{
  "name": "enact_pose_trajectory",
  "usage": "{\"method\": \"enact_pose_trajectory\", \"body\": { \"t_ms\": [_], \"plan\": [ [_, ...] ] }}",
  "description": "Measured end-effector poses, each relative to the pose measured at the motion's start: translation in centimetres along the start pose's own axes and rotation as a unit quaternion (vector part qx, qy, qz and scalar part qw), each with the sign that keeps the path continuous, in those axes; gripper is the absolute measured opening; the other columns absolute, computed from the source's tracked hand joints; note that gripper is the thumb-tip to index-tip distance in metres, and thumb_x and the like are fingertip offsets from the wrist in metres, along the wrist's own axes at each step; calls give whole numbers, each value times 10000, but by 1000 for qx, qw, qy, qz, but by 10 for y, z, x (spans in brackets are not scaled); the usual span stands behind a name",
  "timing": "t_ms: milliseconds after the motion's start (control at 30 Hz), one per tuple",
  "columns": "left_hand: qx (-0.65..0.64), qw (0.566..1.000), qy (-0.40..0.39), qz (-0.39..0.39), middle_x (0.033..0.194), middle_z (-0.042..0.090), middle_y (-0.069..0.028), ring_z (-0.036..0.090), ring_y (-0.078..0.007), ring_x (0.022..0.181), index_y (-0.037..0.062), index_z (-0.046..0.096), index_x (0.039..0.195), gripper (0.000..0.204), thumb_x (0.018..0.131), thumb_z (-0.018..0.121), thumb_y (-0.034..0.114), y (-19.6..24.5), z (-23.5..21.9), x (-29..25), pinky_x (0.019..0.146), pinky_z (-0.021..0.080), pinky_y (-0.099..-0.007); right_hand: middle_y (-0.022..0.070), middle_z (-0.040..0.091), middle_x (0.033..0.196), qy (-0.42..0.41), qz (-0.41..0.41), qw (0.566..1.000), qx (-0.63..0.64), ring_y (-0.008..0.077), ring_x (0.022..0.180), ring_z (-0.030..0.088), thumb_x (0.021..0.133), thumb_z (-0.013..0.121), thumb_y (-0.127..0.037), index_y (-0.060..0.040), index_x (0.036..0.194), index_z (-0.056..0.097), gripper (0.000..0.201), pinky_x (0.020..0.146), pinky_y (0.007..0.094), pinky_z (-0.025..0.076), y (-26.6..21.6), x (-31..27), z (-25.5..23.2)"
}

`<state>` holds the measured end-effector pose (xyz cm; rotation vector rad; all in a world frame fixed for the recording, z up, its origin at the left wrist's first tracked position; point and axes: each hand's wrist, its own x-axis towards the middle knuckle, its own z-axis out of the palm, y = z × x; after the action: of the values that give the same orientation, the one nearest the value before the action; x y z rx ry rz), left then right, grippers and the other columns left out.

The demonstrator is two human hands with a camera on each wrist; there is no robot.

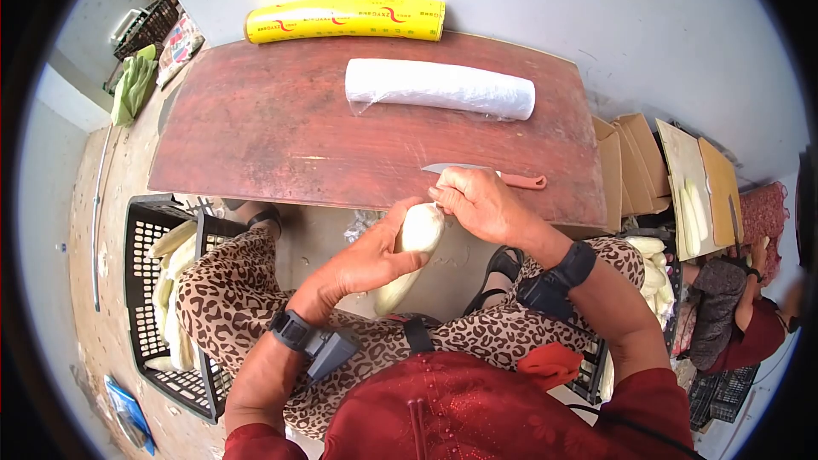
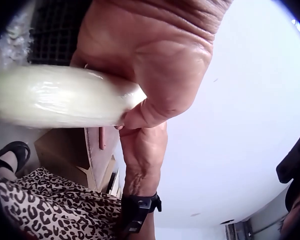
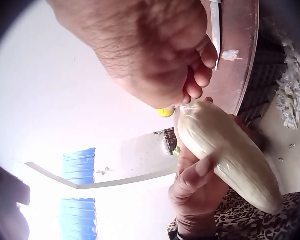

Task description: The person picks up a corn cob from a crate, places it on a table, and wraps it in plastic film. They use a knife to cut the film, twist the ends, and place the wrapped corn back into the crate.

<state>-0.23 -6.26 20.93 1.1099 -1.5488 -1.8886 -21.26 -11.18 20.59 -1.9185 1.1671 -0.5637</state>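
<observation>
A long, pale, gourd-like vegetable [image 1: 419, 234] in clear plastic film hangs slanted before the table's front edge. My left hand [image 1: 371, 262] grips it around the upper part, thumb across the near side. At the top end my right hand [image 1: 487, 204] pinches the gathered film with curled fingers. The right wrist view shows the film drawn to a point at the fingertips above the vegetable [image 3: 230, 157]. Shiny film covers the vegetable [image 2: 55, 97] in the left wrist view too. Just beyond my right hand, a knife [image 1: 522, 181] with a pinkish handle lies on the table, partly hidden.
On the red-brown table [image 1: 256, 132] lie a white roll of film [image 1: 439, 88] and a yellow printed roll [image 1: 341, 20]. Black crates of pale vegetables stand at both sides, the left crate [image 1: 141, 290] nearest. Cardboard boxes [image 1: 635, 162] and another person [image 1: 750, 324] are at right.
</observation>
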Motion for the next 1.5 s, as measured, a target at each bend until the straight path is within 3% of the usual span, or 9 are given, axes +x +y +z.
{"method": "enact_pose_trajectory", "body": {
  "t_ms": [133, 300, 533, 733, 1033, 1133, 1233, 1333, 1500],
  "plan": [
    [157, 983, 66, 65, 1309, 508, -204, 509, -296, 1216, 44, 278, 1468, 840, 792, 759, 173, -24, -5, 8, 1019, 412, -380, 155, 611, 670, -2, 33, 998, -55, 236, 621, 598, 945, 550, -266, 48, 798, 596, 349, 570, 393, 432, -7, 2, -4],
    [263, 950, 112, 128, 1251, 564, -192, 581, -252, 1114, 79, 267, 1489, 889, 774, 795, 112, -8, 2, 6, 919, 489, -362, 58, 630, 762, -80, 165, 946, 266, 149, 728, 591, 942, 601, -253, -22, 820, 630, 263, 611, 319, 425, 12, 8, 1],
    [211, 958, 117, 156, 1196, 592, -155, 597, -218, 1063, 104, 240, 1512, 957, 756, 826, 137, -1, 6, 7, 886, 503, -352, 31, 626, 971, -110, 230, 839, 480, 132, 906, 586, 892, 708, -273, -58, 994, 603, 260, 826, 298, 483, 19, 11, 3],
    [100, 975, 133, 150, 1194, 577, -89, 577, -153, 1039, 109, 245, 1515, 920, 784, 803, 92, -3, 11, 14, 888, 511, -326, 54, 629, 985, -54, 164, 793, 584, 163, 901, 612, 924, 663, -217, -49, 1057, 586, 228, 813, 338, 514, 14, 10, 13],
    [40, 974, 137, 176, 1205, 582, -61, 585, -171, 1083, 102, 312, 1473, 812, 803, 768, 44, -11, 6, 28, 923, 506, -341, 76, 605, 1101, 0, 151, 802, 578, 164, 980, 597, 975, 577, -226, -25, 1164, 552, 277, 812, 345, 510, 3, 10, 12],
    [-104, 967, 180, 149, 1214, 580, -84, 576, -179, 1107, 68, 372, 1403, 734, 789, 772, 29, 0, 6, 27, 920, 514, -326, 85, 561, 1206, -3, 174, 813, 555, 192, 1052, 577, 977, 578, -269, -33, 1277, 472, 396, 849, 345, 504, 7, 7, 11],
    [-112, 946, 275, 128, 1107, 603, -90, 603, -171, 988, 57, 382, 1364, 647, 825, 740, 42, 9, -3, 25, 832, 533, -311, 93, 548, 1221, -37, 210, 839, 500, 188, 1075, 560, 966, 594, -330, -22, 1316, 440, 491, 849, 332, 490, 5, 2, 5],
    [-158, 923, 326, 129, 1083, 602, -95, 610, -165, 935, 56, 387, 1344, 601, 850, 729, 84, 8, -14, 24, 762, 538, -301, 99, 544, 1207, -107, 159, 883, 429, 156, 1076, 545, 953, 609, -378, -1, 1317, 430, 554, 843, 312, 477, -4, -8, 3],
    [-176, 923, 328, 101, 1072, 600, -99, 615, -160, 905, 47, 400, 1311, 542, 873, 713, 114, 4, -15, 21, 715, 545, -303, 81, 606, 977, -183, 139, 886, 403, 121, 796, 594, 911, 666, -178, 63, 1222, 514, 421, 690, 251, 489, -1, -10, 15]
  ]
}}
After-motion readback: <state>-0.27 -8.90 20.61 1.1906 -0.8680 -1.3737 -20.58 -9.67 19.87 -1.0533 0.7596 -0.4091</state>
